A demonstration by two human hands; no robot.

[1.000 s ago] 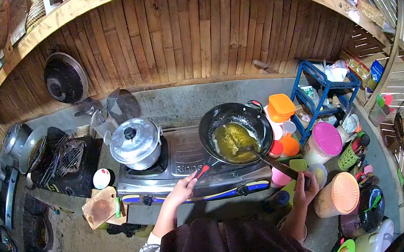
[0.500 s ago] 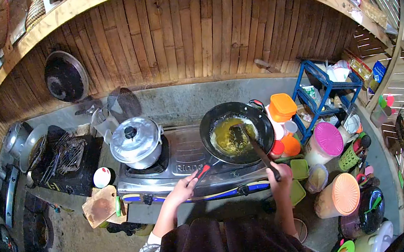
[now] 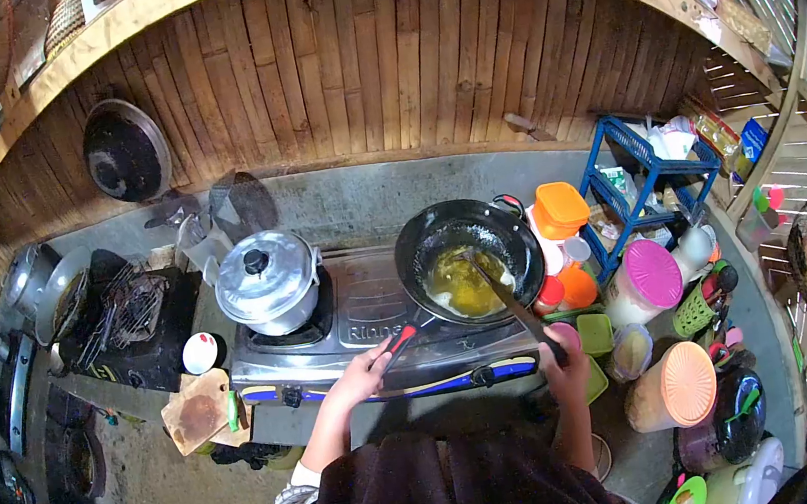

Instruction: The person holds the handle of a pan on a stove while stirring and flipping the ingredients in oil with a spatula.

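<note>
My left hand (image 3: 362, 376) is closed round the red-and-black handle (image 3: 398, 341) of a black wok. The wok (image 3: 413, 243) sits on the right side of the gas stove, with yellowish oil (image 3: 464, 285) pooled in its near half and pale bits at the pool's edge. My right hand (image 3: 563, 365) grips a dark-handled spatula (image 3: 516, 310). The spatula slants up and left over the wok's rim, and its tip is in the oil, partly hidden. A lidded aluminium pot (image 3: 269, 287) stands on the left burner.
To the right stand orange tubs (image 3: 561, 209), a pink-lidded jar (image 3: 653, 274), an orange-lidded jar (image 3: 690, 384) and a blue rack (image 3: 659, 160). On the left are a cutting board (image 3: 199, 414) with a green-handled knife (image 3: 233, 411), a small white bowl (image 3: 199, 353) and a blackened grill (image 3: 134, 310).
The oil has run toward the near side of the wok, baring the far wall. My right hand has shifted slightly down and right with the spatula. My left hand keeps its hold.
</note>
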